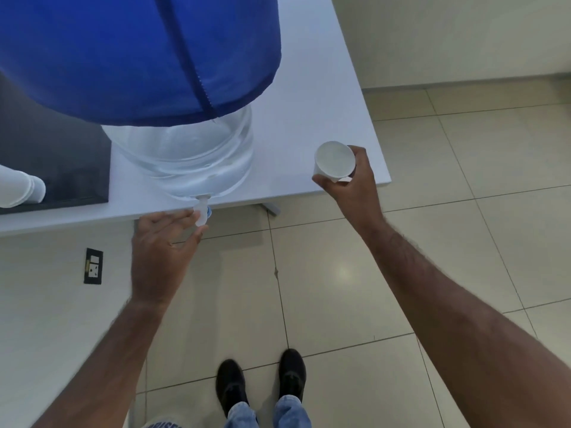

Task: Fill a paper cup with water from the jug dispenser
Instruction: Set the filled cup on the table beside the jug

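A big clear water jug (pixel 188 156) with a blue cloth cover (pixel 123 57) stands on a white table (pixel 309 103), its white tap (pixel 201 214) sticking out over the front edge. My left hand (pixel 163 242) is at the tap with fingers spread, the fingertips touching it. My right hand (pixel 349 180) holds a white paper cup (pixel 334 159) upright above the table's front right corner, well to the right of the tap. The cup looks empty inside.
A stack of white cups (pixel 18 188) lies on a dark tray (pixel 61 168) at the left of the table. A wall socket (pixel 93 266) is under the table edge. Tiled floor and my black shoes (pixel 259 384) are below.
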Available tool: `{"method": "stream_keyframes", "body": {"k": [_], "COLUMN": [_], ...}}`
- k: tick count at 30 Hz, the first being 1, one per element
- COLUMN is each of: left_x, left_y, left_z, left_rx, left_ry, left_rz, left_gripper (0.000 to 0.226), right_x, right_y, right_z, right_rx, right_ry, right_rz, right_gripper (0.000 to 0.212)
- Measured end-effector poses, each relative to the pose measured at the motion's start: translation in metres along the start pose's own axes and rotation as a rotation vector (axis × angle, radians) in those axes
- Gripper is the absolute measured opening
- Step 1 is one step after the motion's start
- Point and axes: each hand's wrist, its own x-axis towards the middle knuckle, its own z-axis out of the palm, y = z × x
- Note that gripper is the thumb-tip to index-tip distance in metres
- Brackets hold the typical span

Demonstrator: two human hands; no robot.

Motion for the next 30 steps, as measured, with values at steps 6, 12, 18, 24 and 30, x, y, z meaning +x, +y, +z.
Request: {"method": "stream_keyframes", "body": {"k": [6, 12, 18, 24, 30], "left_x": [0.0, 0.0, 0.0, 0.0, -0.001], "left_y": [0.002, 0.002, 0.006, 0.009, 0.008], "left_z": [0.0, -0.001, -0.003, -0.002, -0.001], "left_rx": [0.007, 0.018, 0.03, 0.038, 0.032], "left_ry": [0.002, -0.008, -0.012, 0.008, -0.01], "left_rz": [0.019, 0.012, 0.01, -0.002, -0.023], "left_gripper": [0.027, 0.031, 0.03, 0.032, 0.035], "right_x": [0.039, 0.058, 0.072, 0.077, 0.07], "right_y": [0.008, 0.02, 0.03, 0.038, 0.042], "right_z": [-0.002, 0.014, 0.021, 0.024, 0.025], "right_rx": [-0.032, -0.057, -0.083, -0.091, -0.079], "right_ry": [0.03, 0.01, 0.007, 0.01, 0.008], "right_rz": [-0.002, 0.01, 0.048, 0.084, 0.135], "right_gripper": [0.071, 0.072, 0.073, 0.075, 0.084]}}
